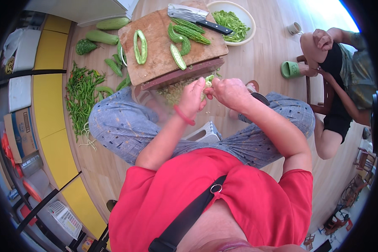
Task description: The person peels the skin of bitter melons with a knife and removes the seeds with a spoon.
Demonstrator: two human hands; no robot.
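Observation:
In front of my lap, my left hand (pixel 192 97) is closed around a half of bitter melon (pixel 208 81) with pale pith showing. My right hand (pixel 231 93) comes up against the same half, fingers pinched together; what lies between them is hidden. Just beyond stands a thick wooden cutting board (pixel 151 38). On it lie a hollowed bitter melon half (pixel 140 47), several green bitter melon pieces (pixel 192 32) and a half with pith inside (pixel 178 57). A cleaver (pixel 197 17) with a black handle rests at the board's far right.
A white bowl (pixel 253 26) of green strips stands beyond the board. Green chillies (pixel 80 94) and gourds (pixel 101 37) lie on the floor at left, beside yellow drawers (pixel 49 105). Pale scraps (pixel 172 94) lie below the board. Another person (pixel 344 75) sits at right near a mug (pixel 295 28).

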